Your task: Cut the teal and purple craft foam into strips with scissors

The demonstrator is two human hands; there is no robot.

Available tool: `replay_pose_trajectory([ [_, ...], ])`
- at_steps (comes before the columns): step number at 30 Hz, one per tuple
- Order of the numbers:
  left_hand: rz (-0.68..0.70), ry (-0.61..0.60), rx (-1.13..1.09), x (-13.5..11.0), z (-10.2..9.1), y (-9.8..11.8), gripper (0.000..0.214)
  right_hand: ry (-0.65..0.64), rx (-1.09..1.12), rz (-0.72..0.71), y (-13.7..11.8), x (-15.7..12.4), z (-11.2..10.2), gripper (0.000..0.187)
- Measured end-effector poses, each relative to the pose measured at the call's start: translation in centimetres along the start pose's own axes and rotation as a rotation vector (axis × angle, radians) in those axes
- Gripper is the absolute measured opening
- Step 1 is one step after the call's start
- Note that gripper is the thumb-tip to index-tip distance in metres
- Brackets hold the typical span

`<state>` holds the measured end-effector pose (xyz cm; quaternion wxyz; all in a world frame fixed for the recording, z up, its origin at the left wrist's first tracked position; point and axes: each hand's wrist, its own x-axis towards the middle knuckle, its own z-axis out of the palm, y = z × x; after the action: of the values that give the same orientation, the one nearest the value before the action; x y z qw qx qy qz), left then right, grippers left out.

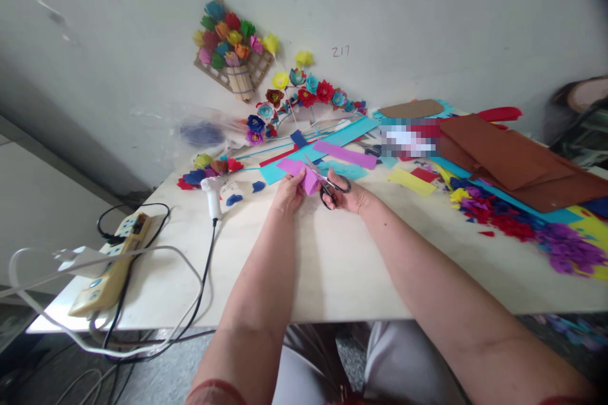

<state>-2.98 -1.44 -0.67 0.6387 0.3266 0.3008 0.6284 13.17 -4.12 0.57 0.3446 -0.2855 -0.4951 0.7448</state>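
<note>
Over the middle of the table my left hand (291,191) pinches a strip of purple paper (311,181), which looks folded or bent at its lower end. My right hand (342,193) is closed around the black handles of a pair of scissors (327,185). The blades point up and left across the purple paper; whether they are parted I cannot tell. Just beyond lie another purple strip (346,155) and a long turquoise paper strip (278,171). A yellow paper piece (412,182) rests to the right of my right hand.
A white glue gun (213,197) stands at the left, its black cable trailing to a power strip (111,266). Brown sheets (527,158) and purple paper petals (570,243) cover the right side. Paper flowers (323,91) line the wall at the back.
</note>
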Motion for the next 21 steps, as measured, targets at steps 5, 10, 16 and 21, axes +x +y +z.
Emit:
replay_pose_trajectory([
  [5,0.005,0.002,0.01,0.03,0.03,0.06,0.008,0.033,-0.026,-0.013,0.01,0.05,0.02,0.059],
  [10,0.002,-0.004,-0.005,0.08,-0.01,0.07,0.005,0.058,-0.068,-0.043,0.08,0.14,-0.04,0.06],
  [16,0.001,0.012,-0.041,0.09,-0.04,0.09,0.005,0.049,-0.096,-0.066,-0.08,0.0,0.23,0.06],
  [21,0.014,0.032,-0.039,-0.2,0.39,0.39,0.006,0.048,-0.132,-0.083,-0.11,0.02,0.35,0.057],
])
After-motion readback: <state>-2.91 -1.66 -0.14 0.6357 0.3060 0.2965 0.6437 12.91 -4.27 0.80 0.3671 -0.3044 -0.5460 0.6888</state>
